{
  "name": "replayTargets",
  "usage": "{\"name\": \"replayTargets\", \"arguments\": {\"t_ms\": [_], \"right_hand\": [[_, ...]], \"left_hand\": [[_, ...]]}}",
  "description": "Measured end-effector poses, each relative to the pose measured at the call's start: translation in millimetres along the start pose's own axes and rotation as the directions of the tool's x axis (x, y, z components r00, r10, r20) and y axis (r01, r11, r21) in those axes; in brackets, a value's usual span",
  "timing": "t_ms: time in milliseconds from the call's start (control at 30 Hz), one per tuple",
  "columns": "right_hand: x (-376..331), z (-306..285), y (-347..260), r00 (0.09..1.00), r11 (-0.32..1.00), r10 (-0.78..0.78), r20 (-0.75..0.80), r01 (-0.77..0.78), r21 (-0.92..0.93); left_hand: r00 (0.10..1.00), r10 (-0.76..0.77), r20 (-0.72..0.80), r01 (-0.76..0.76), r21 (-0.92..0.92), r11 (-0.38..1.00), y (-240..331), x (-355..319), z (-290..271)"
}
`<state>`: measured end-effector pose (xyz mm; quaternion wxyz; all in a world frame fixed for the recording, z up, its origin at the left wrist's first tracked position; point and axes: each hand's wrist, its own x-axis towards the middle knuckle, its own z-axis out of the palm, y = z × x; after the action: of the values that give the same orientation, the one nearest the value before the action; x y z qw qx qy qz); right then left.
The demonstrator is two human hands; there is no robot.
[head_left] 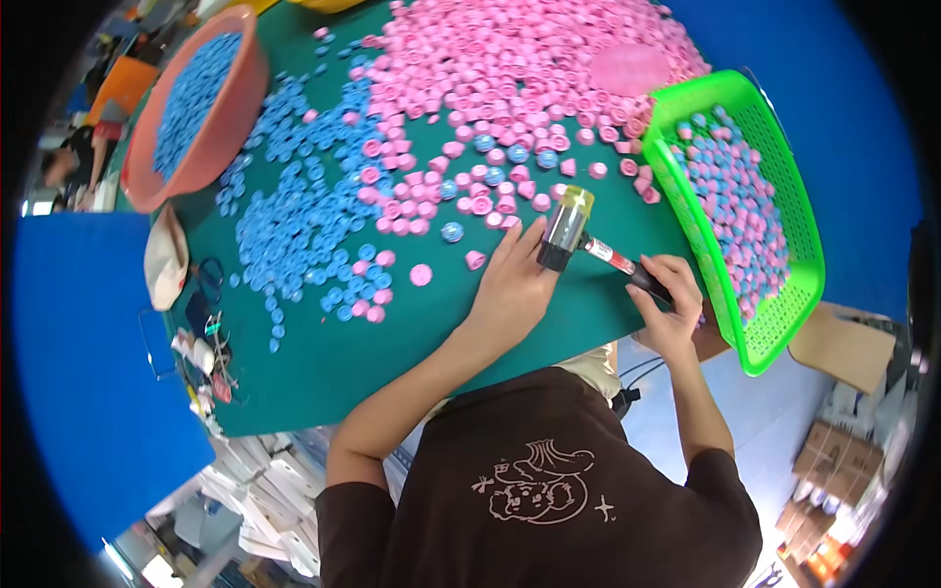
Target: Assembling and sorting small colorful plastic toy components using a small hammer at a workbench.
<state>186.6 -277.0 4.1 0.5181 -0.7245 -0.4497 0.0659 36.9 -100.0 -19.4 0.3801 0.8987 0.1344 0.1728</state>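
Observation:
My right hand (671, 302) is wrapped round the black grip of a mallet (566, 227). Its head has a clear yellowish face at one end and a black face at the other. My left hand (515, 289) lies just left of that head, palm down, fingers stretched forward. A small pink cup-shaped piece (512, 222) sits at its fingertips; the mallet head hides part of the hand, including the thumb. Beyond are scattered pink pieces (412, 208) and several with blue tops, such as a blue-topped piece (452, 232).
A large heap of pink pieces (500, 49) covers the far table (323, 382). Blue caps (294, 230) spread at left, beside an orange basin (253, 83) of more caps. A green basket (676, 211) holding pink-and-blue pieces stands at right. A pale pouch (167, 260) lies at the left edge.

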Motion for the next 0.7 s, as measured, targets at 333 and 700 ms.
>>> {"name": "replayTargets", "arguments": {"t_ms": [333, 700], "right_hand": [[21.8, -19.6, -1.6, 0.879, 0.975, -0.182, 0.44, 0.22, -0.036], [101.6, 45.3, -14.0, 0.961, 0.983, 0.085, 0.261, -0.038, -0.18]], "left_hand": [[0.913, -0.071, -0.403, 0.17, 0.217, 0.961, -24.0, -42.6, -80.2], [0.975, -0.13, -0.178, 0.181, 0.306, 0.935, -44.4, 19.0, -97.7]]}}
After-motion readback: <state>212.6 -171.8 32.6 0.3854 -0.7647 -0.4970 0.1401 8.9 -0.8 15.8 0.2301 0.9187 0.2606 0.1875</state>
